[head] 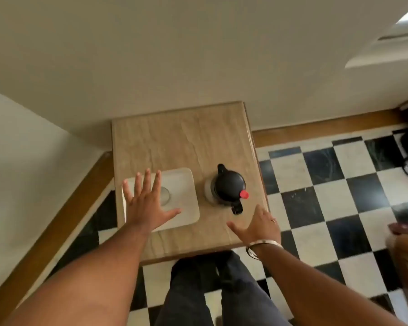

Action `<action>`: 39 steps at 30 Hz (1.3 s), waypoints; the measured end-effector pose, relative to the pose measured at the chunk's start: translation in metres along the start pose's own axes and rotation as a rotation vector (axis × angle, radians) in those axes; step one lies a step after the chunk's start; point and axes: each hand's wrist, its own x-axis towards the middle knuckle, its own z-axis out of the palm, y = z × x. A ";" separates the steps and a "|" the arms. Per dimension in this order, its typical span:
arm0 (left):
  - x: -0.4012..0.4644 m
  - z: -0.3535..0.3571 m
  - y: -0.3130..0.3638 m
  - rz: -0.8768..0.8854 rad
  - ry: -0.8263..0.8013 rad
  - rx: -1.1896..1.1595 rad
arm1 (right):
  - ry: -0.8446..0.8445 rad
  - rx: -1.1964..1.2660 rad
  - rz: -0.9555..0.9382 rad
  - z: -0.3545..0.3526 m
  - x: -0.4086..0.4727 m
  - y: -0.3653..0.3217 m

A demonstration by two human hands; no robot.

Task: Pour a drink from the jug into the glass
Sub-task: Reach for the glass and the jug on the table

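Reaching from the near edge, both hands are empty and spread: the left hand [149, 203] hovers flat over the glass [165, 196], fingers splayed, and the right hand [260, 223] is held open just short of the jug [227, 187], closing on nothing. Taking the jug as landmark, the glass stands left of it on a pale square tray [184, 184], and the right hand sits on its near side by the handle [237, 208]. The jug is upright, lid on, spout pointing away.

Likely risks: the left palm could knock the clear, hard-to-see glass, and the jug stands close to the right edge of the small table [174, 137], so a clumsy grab might push it off.

Count: 1 jug, 1 glass, 1 tray, 1 table, 2 hands.
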 end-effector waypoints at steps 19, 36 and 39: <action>0.038 0.099 -0.014 -0.211 0.058 -0.910 | 0.155 0.962 -0.106 0.039 0.059 -0.031; 0.028 -0.001 0.010 -0.118 0.182 -0.882 | 0.269 1.071 -0.116 -0.038 0.050 -0.032; 0.013 -0.039 0.021 -0.089 0.185 -0.920 | 0.254 1.024 -0.210 -0.079 0.031 -0.035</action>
